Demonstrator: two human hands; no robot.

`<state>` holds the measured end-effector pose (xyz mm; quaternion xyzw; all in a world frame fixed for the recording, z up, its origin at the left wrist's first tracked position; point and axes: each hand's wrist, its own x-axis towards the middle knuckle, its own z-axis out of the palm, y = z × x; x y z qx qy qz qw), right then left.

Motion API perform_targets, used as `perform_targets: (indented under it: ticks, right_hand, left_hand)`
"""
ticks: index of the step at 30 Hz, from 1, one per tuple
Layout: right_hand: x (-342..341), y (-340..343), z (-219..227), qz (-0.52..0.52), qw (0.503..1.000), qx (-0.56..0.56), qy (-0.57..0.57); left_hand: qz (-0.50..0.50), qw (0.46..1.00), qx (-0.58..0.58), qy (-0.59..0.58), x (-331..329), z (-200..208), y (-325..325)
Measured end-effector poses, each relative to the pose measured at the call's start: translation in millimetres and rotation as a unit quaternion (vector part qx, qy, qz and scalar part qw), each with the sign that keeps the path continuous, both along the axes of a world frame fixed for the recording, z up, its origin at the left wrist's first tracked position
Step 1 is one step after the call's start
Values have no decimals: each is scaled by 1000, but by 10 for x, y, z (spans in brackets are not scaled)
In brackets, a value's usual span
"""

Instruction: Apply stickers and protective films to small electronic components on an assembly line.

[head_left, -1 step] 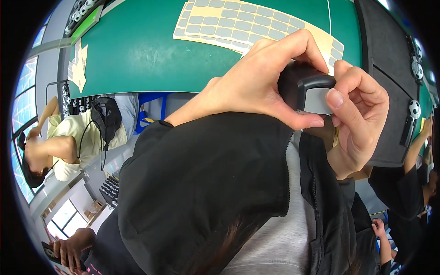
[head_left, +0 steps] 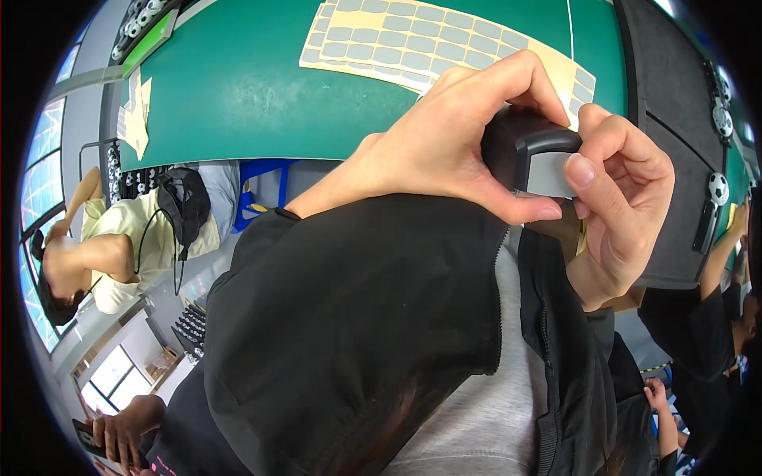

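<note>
My left hand curls its fingers and thumb around a dark, rounded object with a raised black rim at one end. Its kind cannot be made out, since my fingers cover part of it. A flat grey sticker lies against that end, inside the rim. Thumb and forefinger of my right hand pinch the sticker's right edge. Just beyond my hands, sheets of grey stickers on yellowish backing overlap on the green tabletop.
Torn backing scraps lie at the table's left edge. On the right runs a dark grey surface carrying black pieces with football-patterned balls. A person in a pale yellow shirt is at left; others work at the right edge.
</note>
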<state>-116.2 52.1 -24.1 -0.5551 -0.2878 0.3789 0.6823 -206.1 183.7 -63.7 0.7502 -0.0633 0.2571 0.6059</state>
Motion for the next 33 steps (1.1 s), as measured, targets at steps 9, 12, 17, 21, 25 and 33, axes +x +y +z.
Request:
perform_targets:
  ticks: [9,12,17,21,25,33]
  right_hand:
    - [-33,24,-27,-20,999,25,-45]
    - [-26,12,-36,-19,998,26,-63]
    - [-39,-14,-83,-22,992,44,-112]
    - [-92,4,-123,-65,979,122,-152]
    - [-83,72,-62,-114,986,77,91]
    - [124,118,-179,2,985,151,80]
  left_hand:
    - [1,1000,2,-4,2,-26,18]
    - [-1,1000,4,-5,4,-24,16]
    - [-4,1000,12,-9,0,-26,-7]
    - [-7,999,19,-26,-8,-71,-73]
    - [12,982,-186,-13,0,-105,-154]
    - [1,987,-162,4,94,-105,-46]
